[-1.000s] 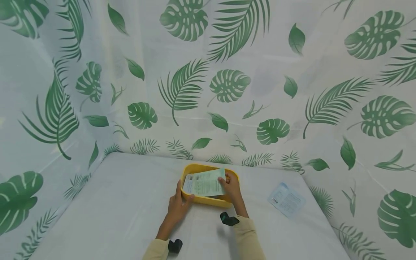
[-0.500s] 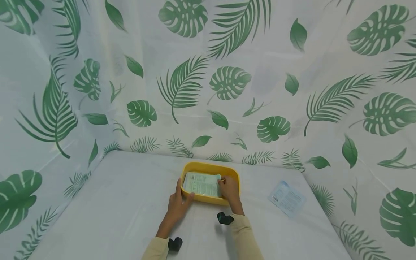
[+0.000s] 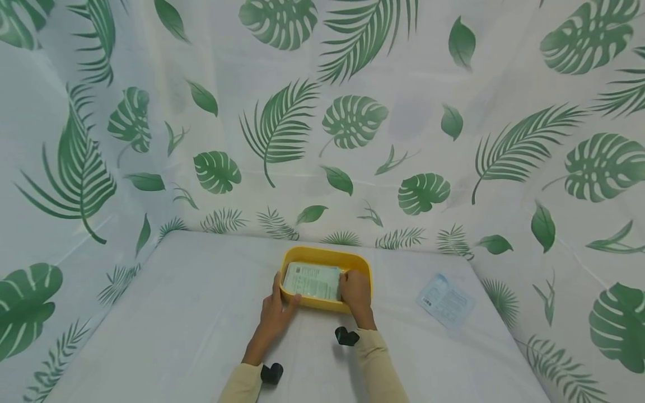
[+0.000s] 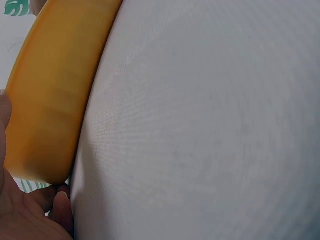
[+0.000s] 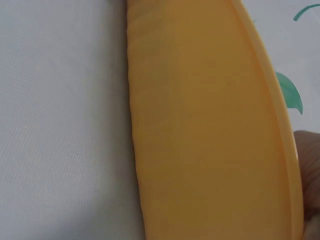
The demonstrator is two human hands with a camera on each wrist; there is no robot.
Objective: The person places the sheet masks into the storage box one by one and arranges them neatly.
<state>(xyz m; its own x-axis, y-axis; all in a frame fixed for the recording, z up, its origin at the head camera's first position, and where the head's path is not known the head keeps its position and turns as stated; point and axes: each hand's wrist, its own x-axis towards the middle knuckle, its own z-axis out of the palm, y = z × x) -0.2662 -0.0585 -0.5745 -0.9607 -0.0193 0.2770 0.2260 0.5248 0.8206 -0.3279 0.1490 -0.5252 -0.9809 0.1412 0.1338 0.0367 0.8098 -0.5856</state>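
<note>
A yellow plastic tray (image 3: 322,254) with rounded corners rests on the white-covered table. Inside it lies a pale green flat packet (image 3: 313,281) with printed text and a small dark code block. My left hand (image 3: 272,310) grips the tray's front left corner, thumb at the front rim and fingers along the left side. My right hand (image 3: 356,291) reaches into the tray's right end, its fingers curled at the packet's right edge. Its fingertips are hidden in the head view. In the right wrist view the tray's wall (image 5: 210,125) covers most of that hand.
A light blue flat packet (image 3: 445,300) with print and a barcode lies on the table (image 3: 166,313), right of the tray. Behind the table hangs a white cloth (image 3: 302,184) with green leaf prints. A black wrist camera (image 3: 346,336) sits by the right sleeve.
My right hand has lowered the green packet from a raised tilt to flat in the tray, covering the bluish packet seen under it earlier. My left hand keeps its grip on the tray.
</note>
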